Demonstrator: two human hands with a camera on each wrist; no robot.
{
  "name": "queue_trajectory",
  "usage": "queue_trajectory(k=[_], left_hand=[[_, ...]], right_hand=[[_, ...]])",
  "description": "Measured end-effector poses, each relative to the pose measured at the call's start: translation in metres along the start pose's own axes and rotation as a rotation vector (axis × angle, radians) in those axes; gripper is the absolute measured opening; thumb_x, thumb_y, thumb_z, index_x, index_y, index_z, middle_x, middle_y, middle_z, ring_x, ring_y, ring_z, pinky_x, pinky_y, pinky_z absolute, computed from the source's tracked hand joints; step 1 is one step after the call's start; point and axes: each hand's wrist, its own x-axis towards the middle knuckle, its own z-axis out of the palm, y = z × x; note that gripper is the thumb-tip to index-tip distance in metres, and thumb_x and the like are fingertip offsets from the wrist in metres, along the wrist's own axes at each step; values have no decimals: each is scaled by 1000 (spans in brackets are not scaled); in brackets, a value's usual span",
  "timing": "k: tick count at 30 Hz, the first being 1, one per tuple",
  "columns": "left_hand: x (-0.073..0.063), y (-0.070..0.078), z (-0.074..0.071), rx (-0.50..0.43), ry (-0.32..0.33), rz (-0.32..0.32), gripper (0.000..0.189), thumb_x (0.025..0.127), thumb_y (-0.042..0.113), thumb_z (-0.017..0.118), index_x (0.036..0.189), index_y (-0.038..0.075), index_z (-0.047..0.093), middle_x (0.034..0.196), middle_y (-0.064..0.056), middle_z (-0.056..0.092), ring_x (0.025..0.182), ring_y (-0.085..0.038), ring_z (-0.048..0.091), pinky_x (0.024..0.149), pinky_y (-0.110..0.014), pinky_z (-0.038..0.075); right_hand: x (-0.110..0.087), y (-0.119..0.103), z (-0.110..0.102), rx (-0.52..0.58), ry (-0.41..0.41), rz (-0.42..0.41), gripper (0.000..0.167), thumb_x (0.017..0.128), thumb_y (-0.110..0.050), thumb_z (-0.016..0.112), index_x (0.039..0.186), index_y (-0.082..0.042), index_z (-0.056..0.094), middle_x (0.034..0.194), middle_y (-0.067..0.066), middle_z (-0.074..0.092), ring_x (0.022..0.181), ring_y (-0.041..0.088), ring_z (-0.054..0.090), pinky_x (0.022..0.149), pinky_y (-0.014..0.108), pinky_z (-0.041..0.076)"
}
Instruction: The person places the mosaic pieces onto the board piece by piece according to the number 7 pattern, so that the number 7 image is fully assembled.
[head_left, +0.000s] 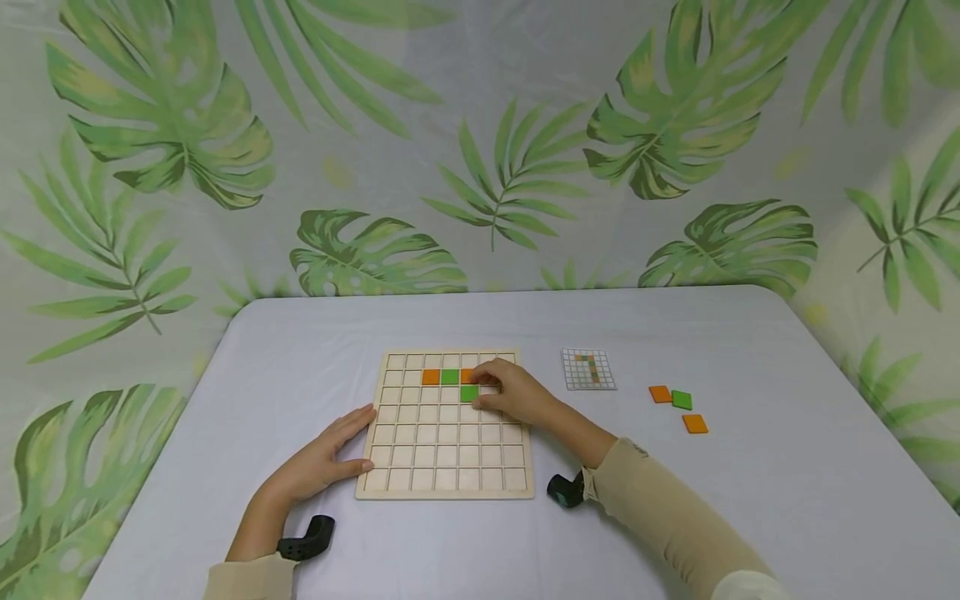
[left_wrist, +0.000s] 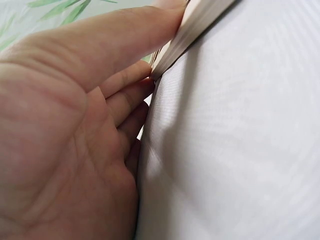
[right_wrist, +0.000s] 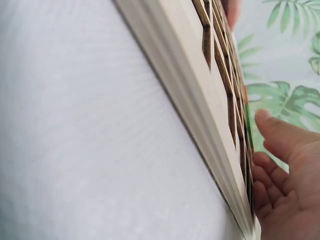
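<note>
A square wooden grid board [head_left: 424, 456] lies on the white-covered table. Three tiles show in one upper row: an orange tile [head_left: 431, 377], a green tile [head_left: 450, 377] and a second orange tile [head_left: 467, 376], partly covered by fingers. Below that one sits another green tile [head_left: 469, 392]. My right hand [head_left: 517, 396] is over the upper right of the board, thumb and fingertips apart beside these last two tiles. My left hand [head_left: 322, 454] lies along the left edge, its fingers [left_wrist: 127, 102] extended and touching the board's side, the thumb near the lower corner.
A small pattern card [head_left: 588, 369] with a printed grid lies right of the board. Farther right are a loose orange tile [head_left: 660, 394], a green one [head_left: 682, 400] and another orange one [head_left: 695, 424]. A leaf-print cloth [head_left: 510, 167] hangs behind the table.
</note>
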Motion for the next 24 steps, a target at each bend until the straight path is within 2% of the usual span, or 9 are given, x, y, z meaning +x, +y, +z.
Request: queue_trajectory(k=[4, 9, 13, 19, 24], left_hand=[[0, 1, 0, 1, -4, 14, 78, 79, 30, 68, 141, 7, 28, 147, -11, 19, 133, -35, 8, 100, -58, 9], [-1, 3, 0, -8, -5, 23, 77, 79, 28, 68, 141, 6, 29, 147, -12, 20, 133, -37, 8, 100, -59, 8], [0, 4, 0, -6, -4, 18, 77, 79, 29, 68, 141, 6, 29, 147, -12, 19, 133, -36, 8, 100, -58, 8], [0, 2, -1, 3, -4, 22, 78, 79, 30, 68, 141, 5, 28, 147, -13, 19, 133, -37, 7, 99, -59, 9], [0, 1, 0, 3, -3, 20, 78, 79, 30, 68, 141, 5, 28, 147, -12, 19, 133, -36, 6, 100, -58, 8]], right_hand=[[-7, -3, -9, 73, 29, 7, 43, 78, -20, 71, 116, -6, 56, 108, 3, 56, 98, 14, 50, 85, 29, 42], [-26, -8, -33, 64, 84, 15, 46, 80, -19, 70, 120, -5, 53, 114, 8, 54, 103, 24, 50, 88, 36, 41], [-52, -2, -57, 10, 155, -3, 49, 79, -22, 70, 122, -7, 52, 117, 7, 54, 104, 28, 50, 88, 42, 41], [-96, 15, -91, -81, 283, -53, 51, 76, -19, 72, 121, -6, 52, 118, 7, 54, 104, 27, 50, 86, 44, 42], [-133, 29, -110, -124, 319, 50, 54, 77, -22, 72, 123, -5, 50, 120, 10, 51, 106, 30, 47, 85, 51, 39]])
